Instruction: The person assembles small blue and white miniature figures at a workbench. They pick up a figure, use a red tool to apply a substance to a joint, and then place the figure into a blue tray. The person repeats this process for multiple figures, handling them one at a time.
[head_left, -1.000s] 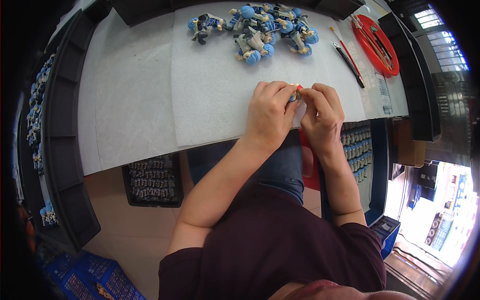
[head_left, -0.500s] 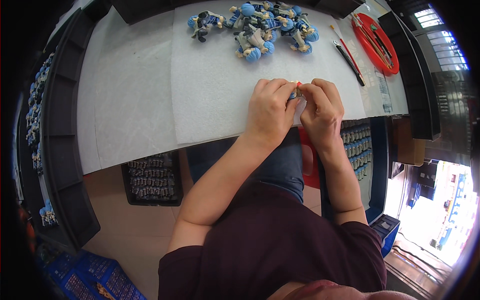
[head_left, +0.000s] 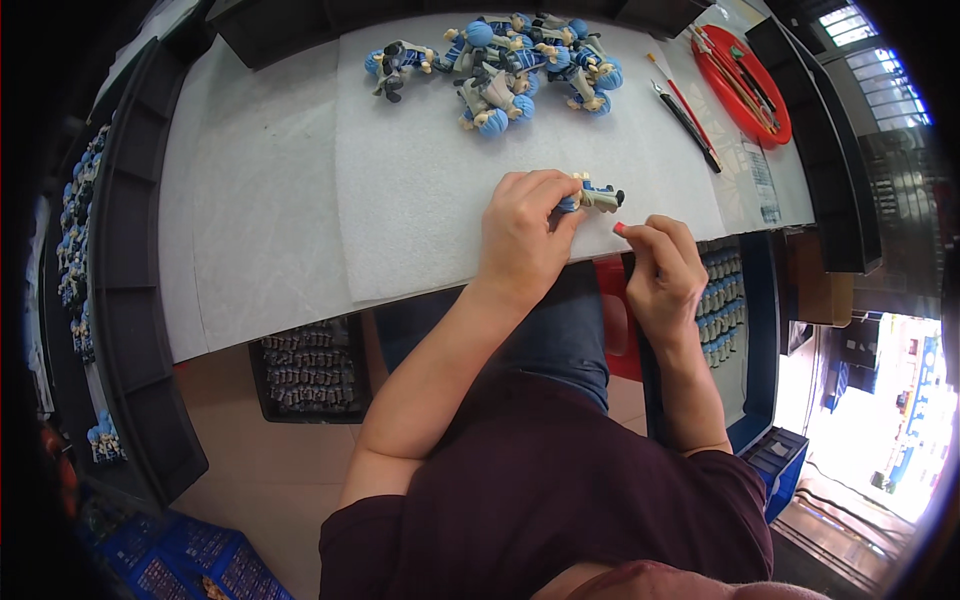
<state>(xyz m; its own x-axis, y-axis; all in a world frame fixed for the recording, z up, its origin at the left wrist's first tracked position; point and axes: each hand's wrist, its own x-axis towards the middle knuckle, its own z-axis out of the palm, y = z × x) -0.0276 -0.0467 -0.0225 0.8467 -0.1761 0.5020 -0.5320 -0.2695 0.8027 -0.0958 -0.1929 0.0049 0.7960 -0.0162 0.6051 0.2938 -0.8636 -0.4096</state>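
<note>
My left hand is closed round the head end of a small blue-haired figurine. The figurine lies level, its pale grey body and dark feet sticking out to the right of my fingers. Just below and right of it, my right hand is closed in a pinch. A small red piece shows at those fingertips, apart from the figurine; its exact kind is too small to make out. Farther back on the white foam sheet lies a heap of similar figurines.
A red oval tray with brushes stands at the far right, beside a red-handled brush and a black pen-like tool. Black trays border the table. Lower trays of figurines and dark parts flank my legs.
My right hand has drawn away from the figurine, down and to the right, with the red piece in its fingertips. The figurine's body has come into sight in my left hand.
</note>
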